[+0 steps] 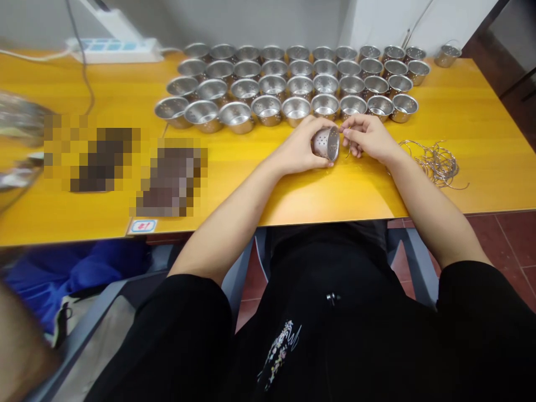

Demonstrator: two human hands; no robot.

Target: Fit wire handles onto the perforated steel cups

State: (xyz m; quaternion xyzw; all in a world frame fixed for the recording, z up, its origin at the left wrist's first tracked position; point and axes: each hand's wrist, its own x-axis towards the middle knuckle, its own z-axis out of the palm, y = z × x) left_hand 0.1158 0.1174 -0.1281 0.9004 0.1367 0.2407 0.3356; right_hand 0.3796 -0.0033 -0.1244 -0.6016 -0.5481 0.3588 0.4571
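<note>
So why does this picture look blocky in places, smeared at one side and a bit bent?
In the head view, two pixelated patches cover parts of the yellow tabletop; blur smears the left edge, across a shiny metal object; the wide view seems to bend the table's edges; glare glints on the rows of steel cups, while the perforated steel cup mid-frame looks fairly sharp.

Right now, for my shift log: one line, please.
left hand: perforated steel cup | right hand: thin wire | nearby: wire coil

A yellow wood-grain table (473, 178) carries rows of small steel cups with holes (268, 110), a loose coil of wire (435, 164), a power strip (113, 51) and two blurred patches (100, 159) (171, 178) (pixelated beyond telling).
</note>
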